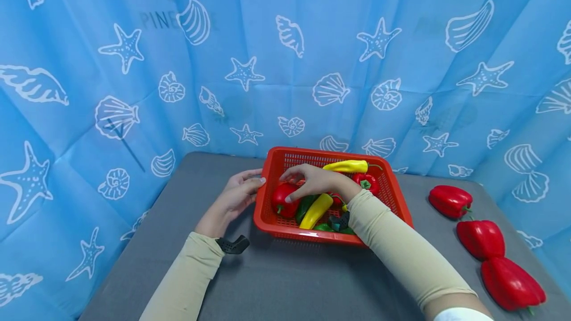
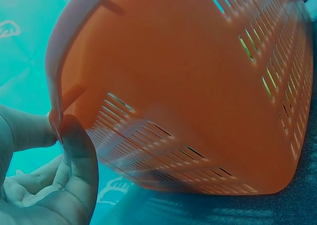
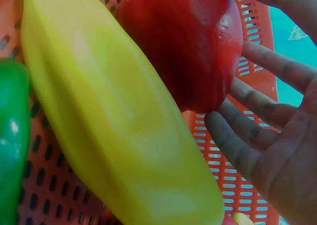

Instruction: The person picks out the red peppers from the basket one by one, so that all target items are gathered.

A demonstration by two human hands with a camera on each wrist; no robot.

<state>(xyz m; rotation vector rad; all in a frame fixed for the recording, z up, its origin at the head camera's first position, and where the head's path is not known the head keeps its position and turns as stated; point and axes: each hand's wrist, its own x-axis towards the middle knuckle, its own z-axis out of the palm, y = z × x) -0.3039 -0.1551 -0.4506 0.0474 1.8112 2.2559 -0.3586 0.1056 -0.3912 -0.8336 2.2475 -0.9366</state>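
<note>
A red plastic basket (image 1: 312,235) holds several peppers, seen in the head view at the middle of the table. My left hand (image 1: 236,196) pinches its left rim between thumb and fingers; the left wrist view shows the basket's slotted outer wall (image 2: 163,61). Inside, at the left end, lies a red bell pepper (image 1: 283,201) with a green stem. My right hand (image 1: 318,181) reaches over it with spread fingers, fingertips (image 3: 218,121) right at the pepper's side. Close beside it lies a long yellow pepper (image 3: 114,106).
Another yellow pepper (image 1: 347,166) and a red pepper (image 1: 371,185) lie at the basket's back right. A green pepper (image 3: 12,140) shows near its front. Three red bell peppers (image 1: 450,201) lie on the grey table (image 1: 285,286) to the right. A blue shell-print curtain (image 1: 285,73) hangs behind.
</note>
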